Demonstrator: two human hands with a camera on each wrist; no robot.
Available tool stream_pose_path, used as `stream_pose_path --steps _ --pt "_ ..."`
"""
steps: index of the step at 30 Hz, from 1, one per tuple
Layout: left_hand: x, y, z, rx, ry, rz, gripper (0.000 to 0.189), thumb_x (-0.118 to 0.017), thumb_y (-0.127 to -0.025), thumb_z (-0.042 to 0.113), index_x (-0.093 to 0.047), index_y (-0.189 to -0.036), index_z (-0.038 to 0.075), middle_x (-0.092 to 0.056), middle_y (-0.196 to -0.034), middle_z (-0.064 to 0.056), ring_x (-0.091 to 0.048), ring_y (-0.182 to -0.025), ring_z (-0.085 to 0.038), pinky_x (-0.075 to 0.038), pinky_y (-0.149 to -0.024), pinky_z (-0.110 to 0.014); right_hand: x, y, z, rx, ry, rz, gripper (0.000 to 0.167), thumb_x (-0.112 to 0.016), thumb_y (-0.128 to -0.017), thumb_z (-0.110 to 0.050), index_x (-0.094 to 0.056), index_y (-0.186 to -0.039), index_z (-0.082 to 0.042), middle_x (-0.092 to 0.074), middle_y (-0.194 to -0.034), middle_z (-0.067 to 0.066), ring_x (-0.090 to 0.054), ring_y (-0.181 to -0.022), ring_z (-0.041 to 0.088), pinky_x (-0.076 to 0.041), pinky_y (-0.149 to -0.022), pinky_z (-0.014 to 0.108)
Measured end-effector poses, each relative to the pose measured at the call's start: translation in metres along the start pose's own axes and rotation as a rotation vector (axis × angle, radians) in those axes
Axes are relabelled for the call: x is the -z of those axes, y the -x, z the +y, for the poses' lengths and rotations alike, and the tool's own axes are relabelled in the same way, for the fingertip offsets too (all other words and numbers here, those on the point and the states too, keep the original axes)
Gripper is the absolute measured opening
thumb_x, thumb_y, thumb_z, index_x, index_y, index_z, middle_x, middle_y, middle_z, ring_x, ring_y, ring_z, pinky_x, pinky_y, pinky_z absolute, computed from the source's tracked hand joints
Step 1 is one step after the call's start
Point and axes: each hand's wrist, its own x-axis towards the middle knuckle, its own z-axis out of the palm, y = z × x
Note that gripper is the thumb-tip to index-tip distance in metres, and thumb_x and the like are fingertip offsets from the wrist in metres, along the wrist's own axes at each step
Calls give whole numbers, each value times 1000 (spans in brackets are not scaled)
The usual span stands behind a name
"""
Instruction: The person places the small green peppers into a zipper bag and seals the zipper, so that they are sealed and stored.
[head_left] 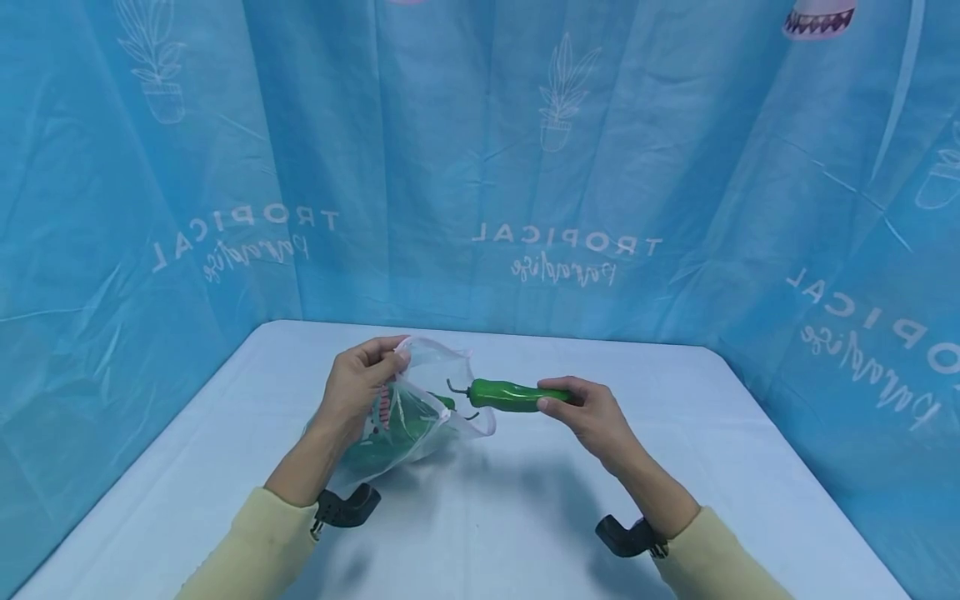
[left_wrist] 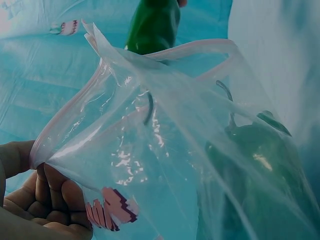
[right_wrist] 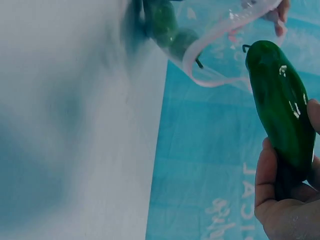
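A clear plastic bag (head_left: 420,442) with a pale pink rim has its mouth facing right. My left hand (head_left: 360,387) pinches that rim between thumb and fingers. Inside the bag lie several green peppers (left_wrist: 260,160), blurred by the plastic. My right hand (head_left: 592,417) grips one long green pepper (head_left: 506,395) by its blunt end. Its curved stem points left, at the bag's mouth. In the right wrist view the held pepper (right_wrist: 277,95) is glossy, with fingers and thumb around its lower part.
The white table (head_left: 525,517) spreads under both hands. Blue curtains (head_left: 450,167) with white printing stand behind it and along both sides. A black strap mount (head_left: 348,506) sits on the left wrist, and another black mount (head_left: 630,536) on the right.
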Motion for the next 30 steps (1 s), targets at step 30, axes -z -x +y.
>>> stream_pose_path --steps 30 --pt "0 1 -1 5 10 1 34 -62 -91 27 -62 -120 10 -63 -100 0 -55 -88 -15 -45 -75 -26 -69 -23 -28 -20 7 -80 32 -69 -84 -30 -69 -112 -14 -65 -107 5 -59 -90 17 -51 -78 30"
